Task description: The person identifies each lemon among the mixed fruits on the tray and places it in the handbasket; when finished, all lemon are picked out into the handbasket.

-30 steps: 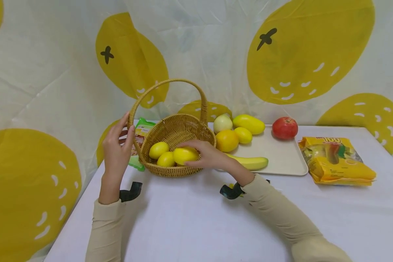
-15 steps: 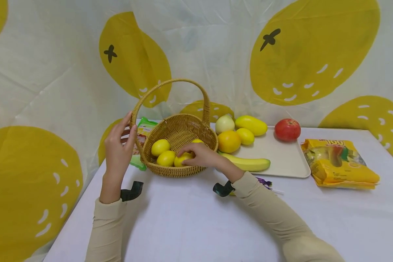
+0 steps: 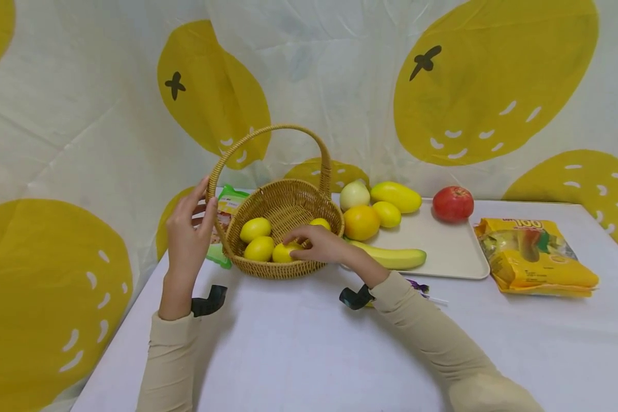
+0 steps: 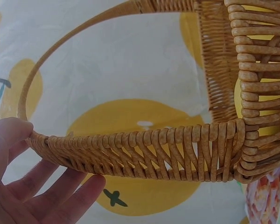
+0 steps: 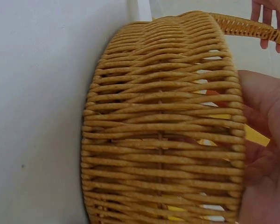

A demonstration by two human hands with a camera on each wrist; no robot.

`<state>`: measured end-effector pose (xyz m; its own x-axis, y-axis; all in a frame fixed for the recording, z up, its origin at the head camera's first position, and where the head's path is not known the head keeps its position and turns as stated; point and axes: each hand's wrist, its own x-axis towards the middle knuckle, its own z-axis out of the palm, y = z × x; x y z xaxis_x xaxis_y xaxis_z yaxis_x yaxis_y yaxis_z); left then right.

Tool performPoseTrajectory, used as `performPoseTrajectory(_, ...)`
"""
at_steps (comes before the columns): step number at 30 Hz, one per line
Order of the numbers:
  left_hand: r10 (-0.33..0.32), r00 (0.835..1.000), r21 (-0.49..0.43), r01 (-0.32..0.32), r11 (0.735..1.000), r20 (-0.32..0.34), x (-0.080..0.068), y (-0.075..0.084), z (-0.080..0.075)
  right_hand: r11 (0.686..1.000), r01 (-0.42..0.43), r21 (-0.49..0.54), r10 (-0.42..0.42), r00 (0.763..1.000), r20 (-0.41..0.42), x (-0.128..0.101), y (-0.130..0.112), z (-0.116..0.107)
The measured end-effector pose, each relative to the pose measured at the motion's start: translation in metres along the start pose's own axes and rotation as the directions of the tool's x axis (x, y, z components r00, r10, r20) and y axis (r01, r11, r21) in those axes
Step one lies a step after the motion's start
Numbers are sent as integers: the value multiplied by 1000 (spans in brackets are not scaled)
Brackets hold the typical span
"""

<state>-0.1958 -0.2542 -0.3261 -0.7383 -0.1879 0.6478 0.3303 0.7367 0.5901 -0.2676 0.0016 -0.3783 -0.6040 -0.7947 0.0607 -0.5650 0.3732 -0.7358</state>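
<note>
A wicker basket (image 3: 283, 269) stands tilted toward me with several lemons (image 3: 255, 229) inside. My left hand (image 3: 187, 234) holds the left side of its arched handle (image 4: 144, 149), thumb on one side and fingers on the other, as the left wrist view shows. Over the front rim reaches my right hand (image 3: 319, 245), its thumb and fingers around a lemon (image 3: 283, 252) at the front of the basket. Another lemon (image 3: 320, 223) lies just behind that hand. In the right wrist view the woven wall (image 5: 163, 126) hides most of the fingers.
Right of the basket, a beige tray (image 3: 450, 252) bears a banana (image 3: 391, 257), an orange (image 3: 361, 222), a pomegranate (image 3: 453, 204) and other produce. A yellow snack bag (image 3: 538, 263) lies farther right. A green packet (image 3: 232, 197) sits behind the basket; purple-wrapped candy (image 3: 418, 285) is near my right sleeve.
My right hand has lowered a little over the front lemon, and a lemon behind it has come into view. My left hand stays on the handle. The view has shifted slightly.
</note>
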Motion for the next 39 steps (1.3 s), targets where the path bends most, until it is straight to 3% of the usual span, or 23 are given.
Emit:
performPoseTrajectory(9, 2, 1000, -3, -2, 1000, 4, 1, 0, -2, 997, 64, 52, -65, 998, 24, -18, 4, -13)
performPoseTrajectory(15, 4, 1000, -21, -4, 1000, -1, -3, -1, -4, 990, 131, -57, -123, 984, 132, -38, 7, -20)
performPoseTrajectory(18, 3, 1000, -26, -3, 1000, -9, -4, -3, -4, 985, 166, -44, -158, 977, 146, -45, 9, -25)
performPoseTrajectory(24, 5, 1000, -26, -6, 1000, -16, -4, -3, -3, 980, 197, 22, -198, 978, 73, -61, 15, -40)
performPoseTrajectory(31, 11, 1000, 0, -11, 1000, -8, -5, -3, -2, 972, 233, -19, -234, 964, -126, -79, 35, -68)
performPoseTrajectory(35, 19, 1000, -1, -19, 1000, -7, -3, -2, 0, 989, 139, -54, -147, 970, -194, -87, 48, -88)
performPoseTrajectory(39, 23, 1000, -2, -23, 1000, -7, -1, -1, 1, 998, 19, -64, -32, 980, -194, -92, 62, -102)
